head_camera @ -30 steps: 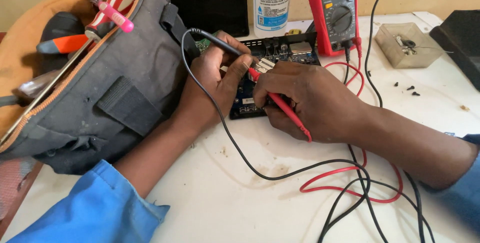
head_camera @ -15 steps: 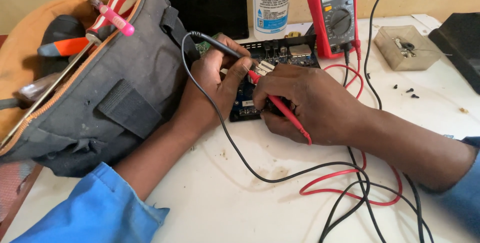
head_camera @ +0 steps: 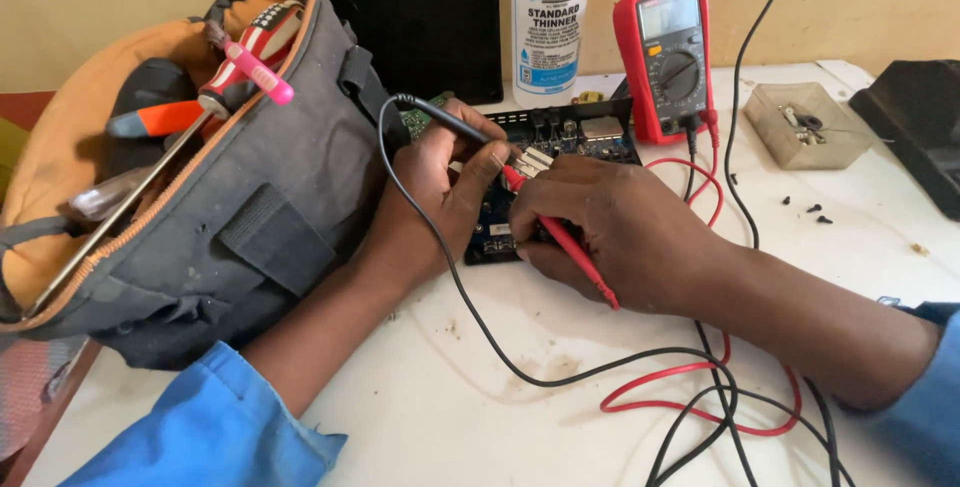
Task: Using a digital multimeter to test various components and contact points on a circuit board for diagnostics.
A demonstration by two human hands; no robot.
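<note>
A dark circuit board [head_camera: 590,137] lies on the white table [head_camera: 450,397], partly hidden under both hands. My left hand [head_camera: 440,187] holds a black test probe [head_camera: 445,117], its tip down on the board. My right hand [head_camera: 610,232] holds a red test probe [head_camera: 575,252] that also points onto the board, right beside the black one. Both probe leads run to a red multimeter [head_camera: 670,57] that stands upright behind the board.
A grey and tan tool bag [head_camera: 190,197] with screwdrivers fills the left side. A white bottle [head_camera: 550,22] and a black panel [head_camera: 420,17] stand at the back. A small clear box [head_camera: 805,127], loose screws [head_camera: 805,209] and a black object [head_camera: 915,122] lie at right. Red and black leads [head_camera: 700,387] loop in front.
Both hands stay on the board with the probes; only the camera has shifted slightly.
</note>
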